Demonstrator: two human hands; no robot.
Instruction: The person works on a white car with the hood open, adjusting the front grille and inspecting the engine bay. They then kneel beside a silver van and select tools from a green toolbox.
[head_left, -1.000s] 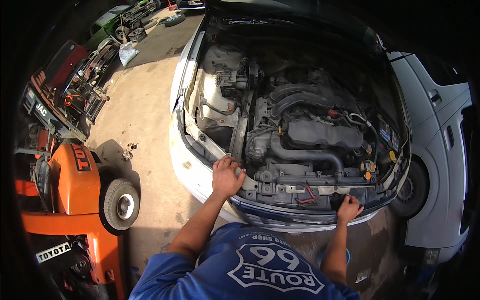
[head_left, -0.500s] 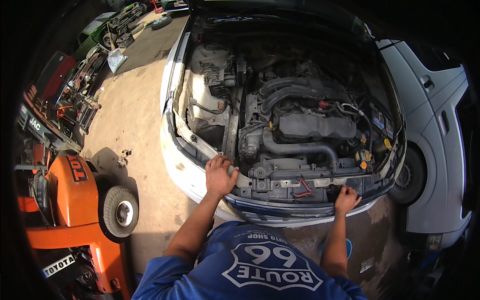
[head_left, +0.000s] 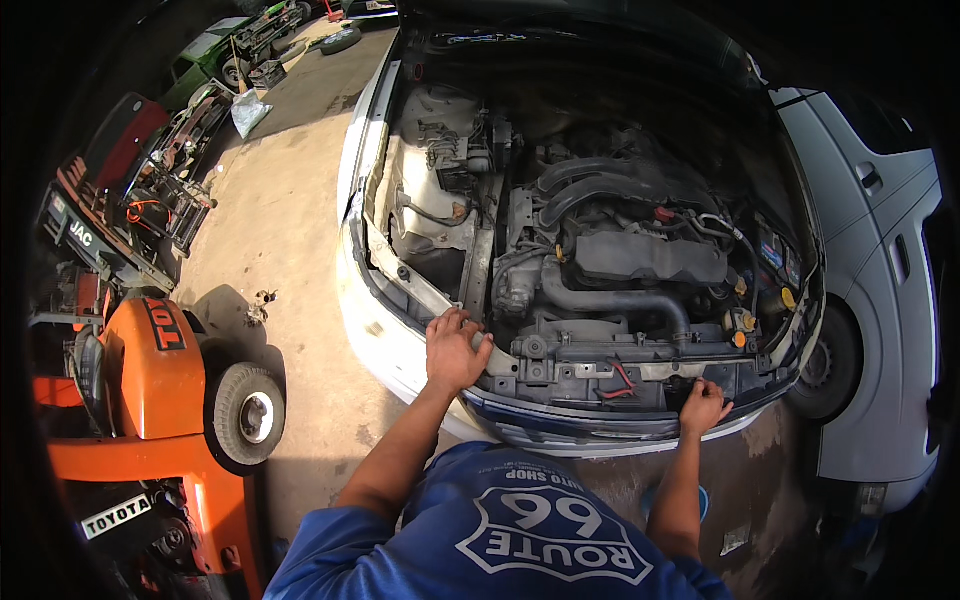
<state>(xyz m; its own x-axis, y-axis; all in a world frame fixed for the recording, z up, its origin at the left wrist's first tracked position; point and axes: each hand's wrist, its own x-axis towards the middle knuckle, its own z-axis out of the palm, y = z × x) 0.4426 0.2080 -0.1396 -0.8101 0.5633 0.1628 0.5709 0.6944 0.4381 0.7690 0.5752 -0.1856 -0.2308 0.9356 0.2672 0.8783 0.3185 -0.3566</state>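
Since half a second ago, only our view shifts: the white car [head_left: 395,365] sits slightly farther right, while our two hands keep about the same places on its front edge. The car stands directly before us with its engine bay exposed.

Our left hand [head_left: 458,352] lies over the front corner, fingers side by side and thumb apart; we judge it placed there for support as we lean in. Our right hand [head_left: 705,407] is bent at the front panel [head_left: 655,370], beside a dark gap; its fingertips point inward, probably because whatever they touch sits low. We cannot tell whether that grip closes on anything.

Near it we count one bent red piece [head_left: 627,381] on the panel. Farther in are one dark engine cover [head_left: 650,258], one thick curved hose [head_left: 610,298], one battery [head_left: 775,245] and at least three yellow or orange caps [head_left: 787,299], seemingly set on top so they can be reached from above.

Beside the car we see one orange machine [head_left: 145,385] on our left, with one tyre [head_left: 230,415] plainly showing, and one grey vehicle [head_left: 885,400] on our right, one wheel [head_left: 823,368] visible.
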